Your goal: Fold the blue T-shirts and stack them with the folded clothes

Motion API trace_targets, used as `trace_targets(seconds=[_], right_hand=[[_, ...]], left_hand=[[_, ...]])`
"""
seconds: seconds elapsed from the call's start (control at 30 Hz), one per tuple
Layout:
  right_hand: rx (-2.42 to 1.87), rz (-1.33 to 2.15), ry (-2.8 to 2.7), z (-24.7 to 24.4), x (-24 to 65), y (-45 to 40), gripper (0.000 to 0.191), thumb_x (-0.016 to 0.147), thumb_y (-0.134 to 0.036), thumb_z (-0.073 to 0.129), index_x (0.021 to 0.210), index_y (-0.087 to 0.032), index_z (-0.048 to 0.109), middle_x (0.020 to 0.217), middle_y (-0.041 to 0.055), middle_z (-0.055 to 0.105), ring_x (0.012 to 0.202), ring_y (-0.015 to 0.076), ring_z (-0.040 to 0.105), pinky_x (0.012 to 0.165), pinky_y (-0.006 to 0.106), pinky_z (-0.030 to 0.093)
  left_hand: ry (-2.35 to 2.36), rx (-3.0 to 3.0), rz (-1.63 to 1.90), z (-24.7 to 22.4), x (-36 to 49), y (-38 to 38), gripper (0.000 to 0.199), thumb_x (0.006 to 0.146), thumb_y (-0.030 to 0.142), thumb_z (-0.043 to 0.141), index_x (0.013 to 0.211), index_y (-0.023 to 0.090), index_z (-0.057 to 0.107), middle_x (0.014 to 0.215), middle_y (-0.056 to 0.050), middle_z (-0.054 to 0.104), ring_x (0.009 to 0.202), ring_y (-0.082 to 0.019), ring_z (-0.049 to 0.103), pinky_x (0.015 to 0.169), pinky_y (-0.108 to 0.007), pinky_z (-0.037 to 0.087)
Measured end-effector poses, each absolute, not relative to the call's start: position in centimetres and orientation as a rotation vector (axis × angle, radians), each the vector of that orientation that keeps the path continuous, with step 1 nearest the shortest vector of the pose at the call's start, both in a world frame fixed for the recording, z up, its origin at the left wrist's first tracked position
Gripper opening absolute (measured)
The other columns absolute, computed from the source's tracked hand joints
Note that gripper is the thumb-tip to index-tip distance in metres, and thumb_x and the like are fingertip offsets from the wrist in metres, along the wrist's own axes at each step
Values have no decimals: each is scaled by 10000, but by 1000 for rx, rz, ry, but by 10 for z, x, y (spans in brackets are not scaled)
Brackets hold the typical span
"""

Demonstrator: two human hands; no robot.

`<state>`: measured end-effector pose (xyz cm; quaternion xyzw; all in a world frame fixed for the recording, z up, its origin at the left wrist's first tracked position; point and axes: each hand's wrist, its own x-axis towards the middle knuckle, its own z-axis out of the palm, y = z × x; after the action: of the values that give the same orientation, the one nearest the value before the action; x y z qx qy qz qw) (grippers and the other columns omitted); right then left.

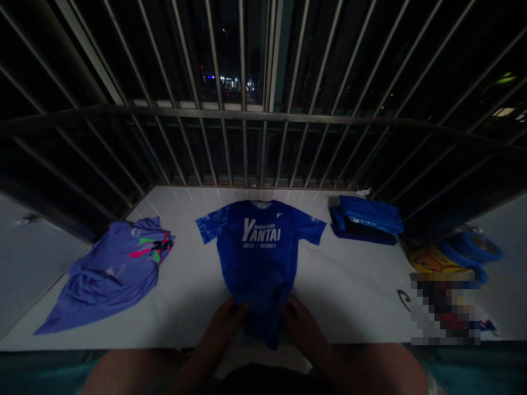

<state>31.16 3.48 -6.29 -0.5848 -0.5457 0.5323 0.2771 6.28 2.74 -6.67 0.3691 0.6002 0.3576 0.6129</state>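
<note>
A blue short-sleeved T-shirt point(258, 269) with white "Marathon Yantai" lettering lies face up on the white ledge point(181, 296), collar pointing away from me. Its lower part is drawn in and droops over the front edge between my hands. My left hand point(228, 318) has its fingers closed on the left side of the shirt near the hem. On the opposite side, my right hand point(300, 317) pinches the cloth in the same way. Dim light leaves the fingertips partly dark.
At the left lies a crumpled purple shirt point(119, 274). A folded stack of blue clothes point(366, 216) sits at the back right. Farther right are a yellow and blue container point(440, 258) and a blurred-out patch. Metal window bars point(242, 115) rise behind the ledge.
</note>
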Motion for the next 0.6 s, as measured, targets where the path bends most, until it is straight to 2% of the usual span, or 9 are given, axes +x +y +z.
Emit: trace_targets(seconds=[0.07, 0.13, 0.2, 0.27, 0.37, 0.43, 0.53, 0.6], right_hand=[[-1399, 1627, -1000, -62, 317, 37, 689, 908, -831, 679, 1235, -227, 736, 1297, 139, 813, 1229, 349, 754, 1065, 486, 583], [-1267, 1769, -649, -57, 325, 39, 773, 868, -822, 744, 1350, -220, 712, 1389, 160, 785, 1294, 375, 743, 1096, 531, 581], [-1205, 1818, -529, -52, 333, 41, 750, 879, -774, 744, 1373, -210, 720, 1413, 171, 778, 1347, 395, 722, 1122, 558, 572], [-1205, 1784, -510, -49, 340, 42, 680, 878, -729, 735, 1310, -205, 762, 1384, 172, 795, 1371, 414, 708, 1136, 573, 571], [-1241, 1716, -443, -51, 342, 41, 564, 841, -662, 779, 1200, -227, 806, 1338, 151, 819, 1374, 417, 709, 1169, 566, 567], [-1269, 1695, -388, -55, 339, 38, 556, 805, -677, 805, 1165, -253, 815, 1331, 133, 823, 1377, 408, 710, 1181, 553, 567], [-1327, 1706, -434, -59, 333, 28, 740, 810, -849, 717, 1260, -267, 793, 1367, 137, 808, 1405, 402, 695, 1160, 579, 578], [-1353, 1719, -505, -57, 332, 19, 853, 798, -895, 717, 1361, -256, 752, 1394, 149, 795, 1402, 400, 697, 1151, 594, 577]], left_hand=[[1222, 577, 1031, -61, 64, 29, 658, 819, 710, 817, 1233, 199, 805, 1287, -141, 841, 1293, -371, 754, 1177, -514, 557], [1075, 348, 1149, -58, 62, 31, 656, 866, 634, 816, 1347, 190, 768, 1408, -164, 796, 1388, -371, 713, 1261, -546, 498], [986, 226, 1198, -58, 59, 33, 627, 915, 572, 776, 1401, 177, 740, 1473, -172, 762, 1440, -371, 681, 1302, -557, 463], [963, 169, 1203, -60, 56, 34, 591, 962, 540, 726, 1429, 180, 723, 1505, -168, 745, 1462, -365, 666, 1302, -547, 469], [984, 95, 1102, -65, 59, 32, 540, 1014, 562, 676, 1422, 210, 713, 1458, -167, 770, 1370, -363, 730, 1193, -548, 569], [1007, 68, 1025, -69, 63, 27, 504, 1016, 586, 699, 1374, 230, 716, 1373, -159, 800, 1260, -337, 783, 1095, -506, 628], [1162, 256, 981, -72, 65, 15, 440, 947, 598, 791, 1199, 240, 746, 1128, -118, 818, 1073, -288, 806, 928, -376, 663], [1282, 528, 927, -72, 61, 6, 427, 886, 603, 828, 1111, 246, 767, 978, -97, 781, 987, -288, 778, 843, -345, 649]])
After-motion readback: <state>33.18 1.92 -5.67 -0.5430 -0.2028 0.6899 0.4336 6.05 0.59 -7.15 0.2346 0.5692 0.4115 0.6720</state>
